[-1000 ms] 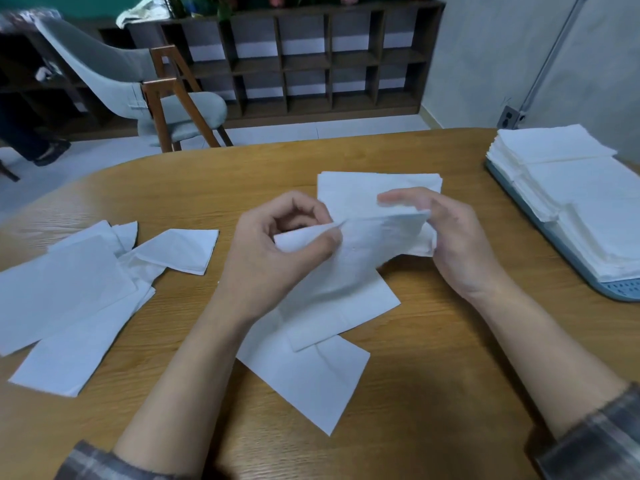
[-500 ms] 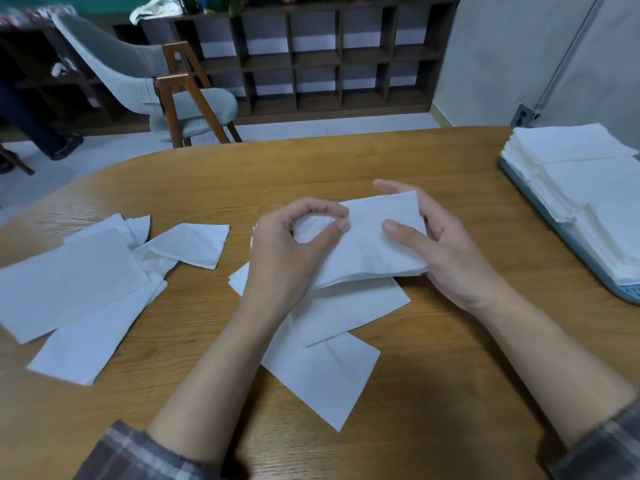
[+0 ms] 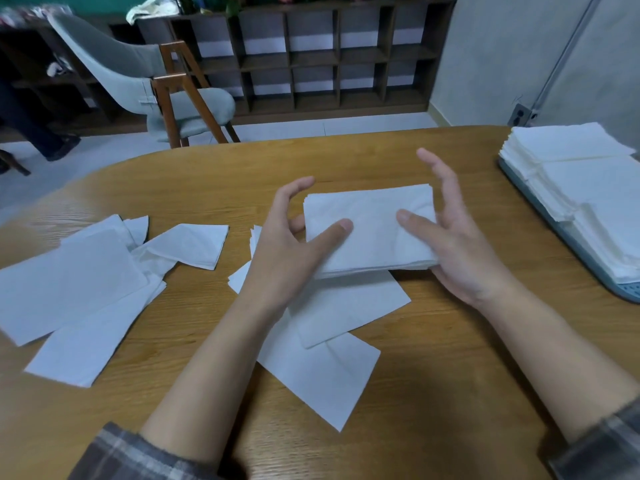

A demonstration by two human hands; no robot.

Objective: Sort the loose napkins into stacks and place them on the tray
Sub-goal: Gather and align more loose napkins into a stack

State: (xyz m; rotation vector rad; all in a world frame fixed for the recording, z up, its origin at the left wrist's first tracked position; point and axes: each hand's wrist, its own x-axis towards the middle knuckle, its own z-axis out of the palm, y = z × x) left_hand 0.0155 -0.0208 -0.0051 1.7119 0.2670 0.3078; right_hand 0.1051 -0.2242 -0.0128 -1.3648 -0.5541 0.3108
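Note:
My left hand (image 3: 280, 251) and my right hand (image 3: 460, 247) hold a small stack of white napkins (image 3: 370, 230) between them just above the wooden table (image 3: 443, 382). Each thumb lies on top of the stack. My right fingers stretch up past its right edge, and my left index finger arches over its left corner. Under the stack lie loose napkins (image 3: 346, 306), overlapping and askew. More loose napkins (image 3: 69, 282) are scattered at the left. A blue-grey tray (image 3: 623, 291) at the right edge carries several napkin stacks (image 3: 588, 188).
One folded napkin (image 3: 194, 244) lies between the left pile and my hands. Beyond the table's rounded far edge stand a grey chair with wooden legs (image 3: 156, 91) and a dark cubby shelf (image 3: 311, 57). A person's legs show at far left.
The napkin I was folding now lies squared on the stack. My fingers have spread away from it, with the thumbs still on top. The view has shifted slightly.

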